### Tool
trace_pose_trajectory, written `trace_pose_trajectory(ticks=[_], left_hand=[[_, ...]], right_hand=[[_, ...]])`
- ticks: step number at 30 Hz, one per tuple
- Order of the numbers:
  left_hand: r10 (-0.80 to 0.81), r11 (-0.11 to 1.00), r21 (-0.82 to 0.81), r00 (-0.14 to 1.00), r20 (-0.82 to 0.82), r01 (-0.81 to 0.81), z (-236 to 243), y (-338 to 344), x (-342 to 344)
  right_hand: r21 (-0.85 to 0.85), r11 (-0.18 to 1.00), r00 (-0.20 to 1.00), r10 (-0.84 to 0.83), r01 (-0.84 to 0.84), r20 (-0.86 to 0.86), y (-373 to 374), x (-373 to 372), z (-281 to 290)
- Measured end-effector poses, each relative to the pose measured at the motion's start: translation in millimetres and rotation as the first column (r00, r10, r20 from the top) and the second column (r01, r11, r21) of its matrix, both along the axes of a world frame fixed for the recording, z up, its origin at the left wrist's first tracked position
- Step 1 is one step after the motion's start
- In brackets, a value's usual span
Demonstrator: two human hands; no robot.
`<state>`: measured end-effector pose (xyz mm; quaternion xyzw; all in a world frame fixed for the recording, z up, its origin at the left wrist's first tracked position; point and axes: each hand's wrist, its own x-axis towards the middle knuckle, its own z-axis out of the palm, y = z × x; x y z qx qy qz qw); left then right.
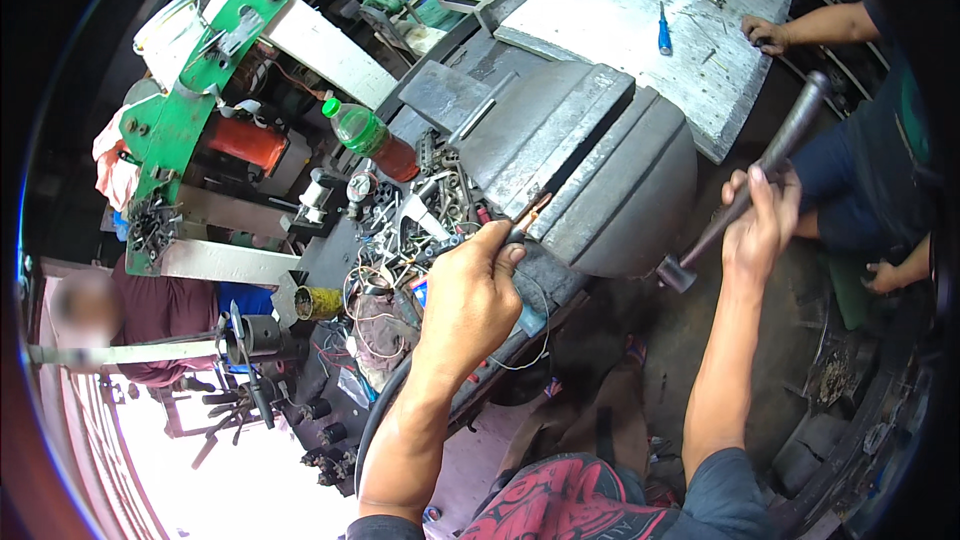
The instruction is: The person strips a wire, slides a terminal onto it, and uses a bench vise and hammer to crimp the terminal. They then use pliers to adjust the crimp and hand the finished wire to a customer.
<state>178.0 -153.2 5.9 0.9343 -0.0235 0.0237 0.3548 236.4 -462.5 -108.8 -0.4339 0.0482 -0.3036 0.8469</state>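
Note:
My left hand (468, 285) is closed in a pinch at the near edge of a heavy grey metal block with a long slot, like a big vise (640, 165). From its fingertips a small copper-coloured piece (535, 217) sticks out against the block by the slot's end; its exact kind I cannot make out. My right hand (762, 210) is wrapped round the metal handle of a hammer (715, 225), to the right of the block. The hammer is raised at a slant, its head low and toward the block, apart from it.
Loose metal parts and tools (415, 215) crowd the bench left of the block, beside a green-capped bottle (370, 140). A pale metal tabletop (600, 25) bears a blue screwdriver (664, 30). Another person's hand (765, 35) rests at its right edge. A green frame (195, 105) stands left.

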Motion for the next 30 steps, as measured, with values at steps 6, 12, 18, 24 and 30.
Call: trace_pose_trajectory(ticks=[6, 12, 18, 24, 30], left_hand=[[-0.018, 0.997, 0.073, 0.998, 0.055, 0.014, 5, -1, 1], [-0.025, 0.998, 0.064, 0.999, -0.028, 0.026, 8, 0, 3], [-0.049, 0.997, 0.056, 0.999, -0.002, 0.049, 7, 3, 5], [-0.064, 0.998, 0.027, 0.998, 0.029, 0.063, 0, 6, 5], [-0.067, 0.998, 0.023, 0.996, 0.061, 0.065, 0, 6, 5]], right_hand=[[-0.658, 0.752, 0.922, 0.278, -0.035, 0.270, 67, -63, 48], [-0.170, 0.974, 0.949, -0.192, 0.153, -0.248, -28, 37, -81], [0.470, 0.852, 0.718, 0.475, -0.231, -0.508, 61, -90, -231], [0.446, 0.226, 0.003, 0.895, -0.866, -0.446, 152, -246, -83], [-0.985, 0.147, 0.989, -0.126, 0.094, 0.076, 58, -115, 119]])
